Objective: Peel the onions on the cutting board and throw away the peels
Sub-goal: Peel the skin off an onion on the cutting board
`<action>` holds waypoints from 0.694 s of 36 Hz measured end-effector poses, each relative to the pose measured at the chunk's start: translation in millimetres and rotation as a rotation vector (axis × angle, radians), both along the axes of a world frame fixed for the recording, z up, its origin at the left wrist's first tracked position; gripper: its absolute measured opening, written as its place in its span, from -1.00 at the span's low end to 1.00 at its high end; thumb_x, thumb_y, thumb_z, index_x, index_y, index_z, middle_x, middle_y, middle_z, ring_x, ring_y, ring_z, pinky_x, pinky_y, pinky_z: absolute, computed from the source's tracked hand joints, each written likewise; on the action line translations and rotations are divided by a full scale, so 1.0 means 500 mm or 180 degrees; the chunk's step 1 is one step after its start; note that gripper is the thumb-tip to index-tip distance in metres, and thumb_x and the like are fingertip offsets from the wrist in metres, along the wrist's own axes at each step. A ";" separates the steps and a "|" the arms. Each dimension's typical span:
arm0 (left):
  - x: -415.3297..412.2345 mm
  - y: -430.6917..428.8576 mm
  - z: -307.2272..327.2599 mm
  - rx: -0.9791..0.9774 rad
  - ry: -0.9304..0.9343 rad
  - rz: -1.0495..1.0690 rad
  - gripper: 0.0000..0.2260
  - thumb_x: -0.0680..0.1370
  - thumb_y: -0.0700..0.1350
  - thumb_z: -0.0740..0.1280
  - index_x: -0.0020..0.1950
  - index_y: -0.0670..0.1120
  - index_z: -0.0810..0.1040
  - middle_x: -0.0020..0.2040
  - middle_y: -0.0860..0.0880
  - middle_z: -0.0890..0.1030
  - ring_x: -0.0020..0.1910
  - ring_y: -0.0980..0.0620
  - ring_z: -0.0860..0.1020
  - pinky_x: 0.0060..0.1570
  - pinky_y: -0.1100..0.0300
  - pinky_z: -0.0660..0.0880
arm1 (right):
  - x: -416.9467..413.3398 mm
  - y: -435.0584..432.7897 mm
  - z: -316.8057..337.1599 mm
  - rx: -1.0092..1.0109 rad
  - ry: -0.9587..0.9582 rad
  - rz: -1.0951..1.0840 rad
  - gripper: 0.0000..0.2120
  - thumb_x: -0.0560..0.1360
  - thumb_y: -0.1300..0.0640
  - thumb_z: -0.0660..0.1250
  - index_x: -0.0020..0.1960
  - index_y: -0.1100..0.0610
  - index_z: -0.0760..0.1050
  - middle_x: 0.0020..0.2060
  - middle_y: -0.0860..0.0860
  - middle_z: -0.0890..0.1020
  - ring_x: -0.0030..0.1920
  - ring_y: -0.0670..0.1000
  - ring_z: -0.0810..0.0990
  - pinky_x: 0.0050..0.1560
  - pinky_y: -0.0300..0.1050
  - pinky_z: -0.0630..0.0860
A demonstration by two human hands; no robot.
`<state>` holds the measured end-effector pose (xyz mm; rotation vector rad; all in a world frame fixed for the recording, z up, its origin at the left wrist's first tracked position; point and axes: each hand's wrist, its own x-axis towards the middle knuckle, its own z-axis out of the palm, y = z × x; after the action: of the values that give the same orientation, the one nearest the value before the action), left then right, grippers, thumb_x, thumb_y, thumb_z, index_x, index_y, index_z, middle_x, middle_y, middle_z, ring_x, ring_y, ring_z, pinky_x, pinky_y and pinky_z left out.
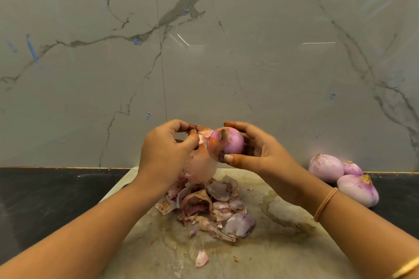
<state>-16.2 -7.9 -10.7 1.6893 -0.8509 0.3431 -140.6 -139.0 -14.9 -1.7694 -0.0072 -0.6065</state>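
Head view: nearest, a peel heap (210, 206) lies on the cutting board (260, 256); above it the right grip (260, 149) cups a half-skinned onion (229, 145) in curled fingers while the left grip (165, 154) pinches a loose skin (200, 165) hanging from it. Peeling is in hand: next, pull that skin clear and drop it. Beyond, three onions (326, 167) rest on the dark desk (45, 188).

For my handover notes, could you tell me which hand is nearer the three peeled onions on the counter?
Right. The right hand is raised, left of the peeled onions; the left hand is farther left, beyond the held onion, pinching peel.
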 end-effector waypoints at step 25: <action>0.018 -0.002 -0.002 0.0110 -0.0045 0.0010 -0.78 0.55 0.02 0.31 -0.27 0.02 0.60 -0.33 0.09 0.64 -0.27 0.11 0.60 -0.26 0.16 0.52 | -0.005 -0.025 0.006 0.0806 -0.0102 0.0452 -0.47 0.29 0.20 0.37 0.27 0.09 0.46 0.13 0.14 0.59 0.04 0.07 0.59 -0.03 -0.16 0.52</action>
<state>-7.0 -9.1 -11.7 1.7222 -0.8691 0.3444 -143.2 -151.3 -12.0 -1.5001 -0.0746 -0.5093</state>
